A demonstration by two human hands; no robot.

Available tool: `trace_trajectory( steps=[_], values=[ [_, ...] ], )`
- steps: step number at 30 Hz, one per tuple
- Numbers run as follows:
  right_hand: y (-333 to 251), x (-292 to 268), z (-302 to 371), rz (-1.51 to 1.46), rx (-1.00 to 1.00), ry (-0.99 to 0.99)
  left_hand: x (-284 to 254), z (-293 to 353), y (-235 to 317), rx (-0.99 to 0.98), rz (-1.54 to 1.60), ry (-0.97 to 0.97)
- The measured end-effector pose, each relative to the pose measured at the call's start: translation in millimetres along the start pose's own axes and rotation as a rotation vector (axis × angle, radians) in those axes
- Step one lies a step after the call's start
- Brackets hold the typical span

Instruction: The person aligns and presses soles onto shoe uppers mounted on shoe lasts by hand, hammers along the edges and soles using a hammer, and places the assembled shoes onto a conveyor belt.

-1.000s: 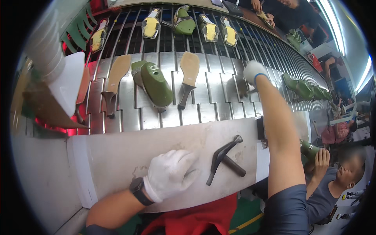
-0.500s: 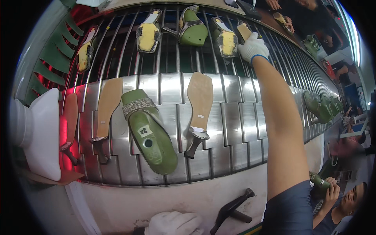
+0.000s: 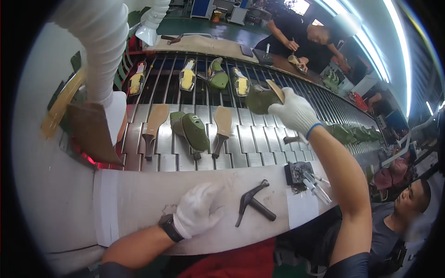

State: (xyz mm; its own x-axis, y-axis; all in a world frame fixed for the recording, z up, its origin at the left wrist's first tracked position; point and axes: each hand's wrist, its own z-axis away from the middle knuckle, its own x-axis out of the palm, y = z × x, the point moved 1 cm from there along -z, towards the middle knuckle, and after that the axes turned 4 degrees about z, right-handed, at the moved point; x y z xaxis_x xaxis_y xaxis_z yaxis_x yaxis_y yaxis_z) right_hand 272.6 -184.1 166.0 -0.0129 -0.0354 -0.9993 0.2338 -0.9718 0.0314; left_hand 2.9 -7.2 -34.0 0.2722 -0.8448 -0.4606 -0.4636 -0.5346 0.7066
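My right hand (image 3: 295, 111), in a white knit glove with a blue cuff, grips a green shoe last (image 3: 259, 98) with a tan sole (image 3: 275, 91) at its edge, held above the conveyor. The last is slightly blurred, and the glove hides part of it. My left hand (image 3: 199, 211), also gloved, hovers over or lies on the workbench, thumb apart from its loosely bent fingers, holding nothing. A black-handled hammer (image 3: 252, 202) lies to its right. Beyond are a green last (image 3: 191, 132) and two tan heeled soles (image 3: 156, 120) (image 3: 222, 123) on the metal plates.
On the conveyor's far rollers (image 3: 162, 83) sit several shoes with yellow undersides (image 3: 187, 78) and a green last (image 3: 217, 76). A black block with syringes (image 3: 315, 183) stands at the bench's right. A white duct (image 3: 92, 51) hangs at left. Co-workers (image 3: 296, 37) (image 3: 408, 199) are nearby.
My right hand has come off the far rollers and now holds up a green last with a tan sole. The view has tilted up, bringing more of the left hand and bench into sight.
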Motion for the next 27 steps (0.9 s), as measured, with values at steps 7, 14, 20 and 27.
trace_trajectory(
  steps=[7,14,20,27],
  values=[
    [-38,86,241,-0.835,-0.808,0.18,-33,17,63,0.511,-0.821,0.494],
    [-96,134,259,-1.68,-0.159,-0.526,-116,78,44,-0.156,0.18,0.296],
    [-98,177,213,-0.378,-0.113,0.398,-125,104,18,-0.288,0.769,0.547],
    [-107,200,284,-1.3,-0.418,0.023,-128,106,24,-0.27,0.804,0.537]
  ],
)
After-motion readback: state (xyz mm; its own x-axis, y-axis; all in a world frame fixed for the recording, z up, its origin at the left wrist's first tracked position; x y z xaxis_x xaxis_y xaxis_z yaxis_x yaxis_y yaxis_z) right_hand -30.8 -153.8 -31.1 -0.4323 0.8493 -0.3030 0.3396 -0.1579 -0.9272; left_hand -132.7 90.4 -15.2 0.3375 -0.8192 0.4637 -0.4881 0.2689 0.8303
